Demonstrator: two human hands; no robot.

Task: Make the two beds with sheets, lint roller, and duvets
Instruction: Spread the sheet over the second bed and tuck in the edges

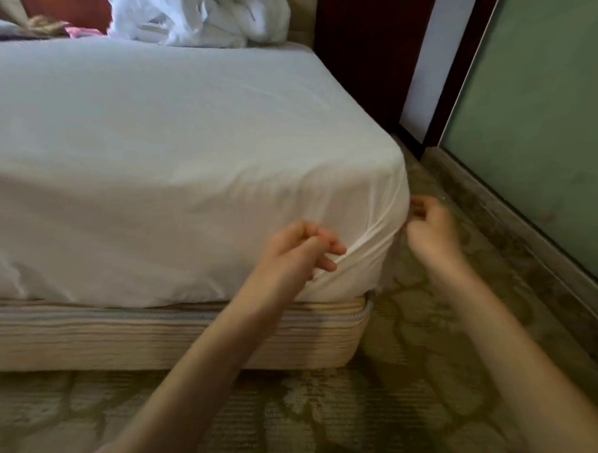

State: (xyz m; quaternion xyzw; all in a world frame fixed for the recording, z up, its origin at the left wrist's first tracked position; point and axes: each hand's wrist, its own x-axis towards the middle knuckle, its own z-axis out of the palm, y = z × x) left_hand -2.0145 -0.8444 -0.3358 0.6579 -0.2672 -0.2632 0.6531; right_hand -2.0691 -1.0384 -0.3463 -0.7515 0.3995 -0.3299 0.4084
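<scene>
A white sheet (177,145) covers the mattress and is drawn over its near right corner. A tight fold runs across that corner between my two hands. My left hand (300,247) is at the front side of the corner, its fingers loosely bent and their tips touching the lower end of the fold. My right hand (431,228) is around the corner on the right side, fingers curled against the sheet's edge as if pinching it; blur hides the exact grip. A crumpled white duvet (200,13) is piled at the far end of the bed.
The striped bed base (149,336) shows below the sheet. Patterned carpet (404,368) lies in front and in the narrow strip to the right. A green wall panel (552,117) and a dark wooden frame (363,58) bound that strip. Coloured items (49,27) lie at far left.
</scene>
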